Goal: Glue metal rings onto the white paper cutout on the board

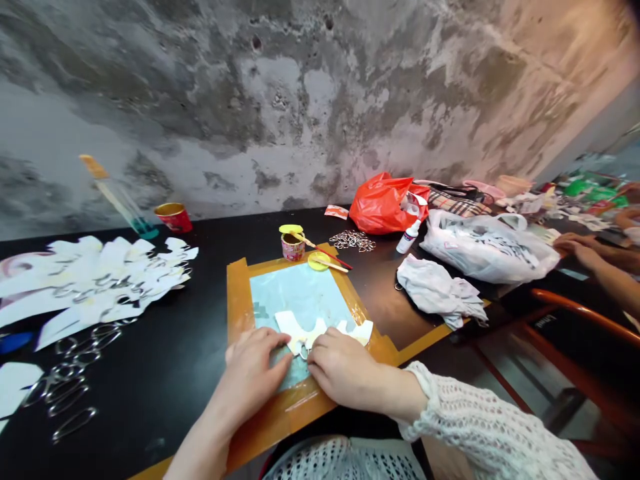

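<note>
Left hand: our left hand (257,363) rests at the left end of the white cutout (320,328), its forefinger touching the lower edge; the grip is open, thumb and forefinger parted.
Right hand: our right hand (345,367) has its fingers curled down on the middle of the cutout; we cannot tell whether the grip pinches it or only presses.
White cutout: it lies in front of us across the near part of the pale blue sheet (300,293), with a wire loop (303,352) at its lower edge, between our hands.
Brown tape: the tape (237,297) borders the sheet on the black bench (200,280).
Small tin: beyond the sheet we see the tin (293,249), a stick (327,264) and a yellow lid (319,261) near it.
Wire rings: one heap (353,241) sits right of the tin.
Left side: we have a pile of white cutouts (100,280) with rings, loose wire loops (70,383) and a red cup (173,218).
Right side: a white bottle (409,237), a red bag (383,203), a white bag (487,247) and, farther right, another person's hands (583,252).
</note>
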Demonstrator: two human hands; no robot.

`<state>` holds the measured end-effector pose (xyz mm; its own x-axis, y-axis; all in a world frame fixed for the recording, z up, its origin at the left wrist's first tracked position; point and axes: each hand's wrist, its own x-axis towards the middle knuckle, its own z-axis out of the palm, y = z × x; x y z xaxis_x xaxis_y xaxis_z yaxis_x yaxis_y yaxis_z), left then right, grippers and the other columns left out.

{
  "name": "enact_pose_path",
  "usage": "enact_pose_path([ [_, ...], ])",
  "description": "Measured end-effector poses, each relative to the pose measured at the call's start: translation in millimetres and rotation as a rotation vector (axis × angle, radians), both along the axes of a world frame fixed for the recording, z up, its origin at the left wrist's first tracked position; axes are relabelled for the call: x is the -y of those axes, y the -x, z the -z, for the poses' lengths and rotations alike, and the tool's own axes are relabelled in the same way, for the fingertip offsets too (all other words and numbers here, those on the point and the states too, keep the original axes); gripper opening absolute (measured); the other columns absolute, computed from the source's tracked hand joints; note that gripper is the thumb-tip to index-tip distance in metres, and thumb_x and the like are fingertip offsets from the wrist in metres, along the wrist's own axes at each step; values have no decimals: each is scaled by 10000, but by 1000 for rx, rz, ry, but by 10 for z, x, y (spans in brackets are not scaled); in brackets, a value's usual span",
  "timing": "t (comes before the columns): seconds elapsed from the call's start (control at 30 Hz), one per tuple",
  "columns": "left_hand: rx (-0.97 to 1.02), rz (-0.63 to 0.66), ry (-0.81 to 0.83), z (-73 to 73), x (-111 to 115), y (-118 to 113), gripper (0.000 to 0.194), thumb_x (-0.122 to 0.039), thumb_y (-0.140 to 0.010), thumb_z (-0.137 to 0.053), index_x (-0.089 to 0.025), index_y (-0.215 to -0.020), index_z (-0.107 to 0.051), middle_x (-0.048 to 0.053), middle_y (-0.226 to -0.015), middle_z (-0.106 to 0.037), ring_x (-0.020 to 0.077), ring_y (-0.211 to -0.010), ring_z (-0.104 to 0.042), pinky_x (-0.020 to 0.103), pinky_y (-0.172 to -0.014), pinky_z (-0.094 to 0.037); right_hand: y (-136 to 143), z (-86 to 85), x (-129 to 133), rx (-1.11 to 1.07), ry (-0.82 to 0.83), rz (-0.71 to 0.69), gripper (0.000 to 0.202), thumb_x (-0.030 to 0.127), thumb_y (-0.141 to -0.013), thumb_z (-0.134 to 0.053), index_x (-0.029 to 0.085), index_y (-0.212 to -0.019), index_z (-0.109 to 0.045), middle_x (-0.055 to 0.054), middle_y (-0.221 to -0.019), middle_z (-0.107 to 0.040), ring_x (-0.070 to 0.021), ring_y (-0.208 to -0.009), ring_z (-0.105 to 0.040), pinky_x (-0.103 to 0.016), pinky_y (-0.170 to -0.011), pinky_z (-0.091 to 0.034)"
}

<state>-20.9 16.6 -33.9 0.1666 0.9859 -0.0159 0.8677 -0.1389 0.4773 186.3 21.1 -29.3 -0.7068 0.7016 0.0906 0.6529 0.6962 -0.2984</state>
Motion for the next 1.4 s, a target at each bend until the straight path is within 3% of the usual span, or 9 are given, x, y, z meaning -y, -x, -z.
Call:
enact_pose_path([
  [0.27, 99, 92, 32, 51, -40, 123, 324, -414, -936, -444, -293, -1066, -715, 19, -1068, -701, 242, -1037, -591, 417, -920, -388, 28, 56, 64, 79, -111, -79, 189, 155, -928, -502, 140, -816, -653, -102, -860, -661, -223, -812, -539, -362, -776, -434],
  [0.37, 123, 56, -9, 67, -57, 119, 357, -426, -968, -388, -280, -998, -713, 13, -1030, -710, 235, -1020, -594, 411, -908, -392, -28, 53, 78, -57, -36, -9, 126, 194, -926, -543, 147, -883, -652, -85, -884, -665, -221, -870, -552, -342, -818, -447],
  [0.5, 65, -5, -101, 31, -63, 65, 243, -388, -938, -486, -244, -924, -681, 18, -957, -698, 243, -984, -592, 410, -873, -403, -123, 17, 22, -315, 96, 126, 84, 159, -887, -612, 171, -967, -636, -44, -941, -670, -180, -902, -565, -281, -822, -451],
  [0.63, -33, 105, -230, -51, 19, -19, 198, -324, -939, -508, -212, -936, -671, 45, -936, -666, 240, -932, -580, 407, -839, -421, -126, 8, -152, -348, 100, 178, 26, 188, -902, -625, 180, -907, -650, -33, -891, -663, -178, -889, -551, -288, -816, -438],
  [0.8, -224, 262, -397, -8, 262, -60, 255, -238, -961, -453, -187, -1073, -677, 85, -1045, -663, 266, -990, -554, 427, -867, -431, -37, 57, -341, -245, 20, 69, 50, 206, -890, -653, 179, -918, -684, -46, -907, -634, -192, -915, -527, -296, -828, -438],
  [0.93, -355, 346, -503, 86, 393, -42, 316, -270, -952, -494, -137, -1187, -658, 109, -1179, -667, 312, -1075, -523, 466, -929, -400, 0, 72, -403, -179, -19, -35, 66, 213, -893, -646, 171, -928, -684, -57, -937, -611, -197, -915, -518, -299, -828, -443],
  [1.23, -409, 437, -510, 30, 310, -79, 362, -359, -978, -479, -137, -1199, -661, 81, -1204, -678, 286, -1098, -522, 425, -950, -353, 22, 6, -479, -187, 9, -80, 49, 134, -876, -604, 162, -906, -631, -66, -948, -610, -201, -942, -517, -312, -868, -439],
  [1.4, -397, 445, -533, 51, 305, -59, 353, -341, -990, -450, -137, -1168, -675, 81, -1191, -685, 286, -1106, -523, 435, -967, -338, -40, -35, -454, -294, 168, -14, 227, 73, -803, -626, 182, -993, -565, -45, -964, -603, -185, -937, -526, -300, -838, -451],
])
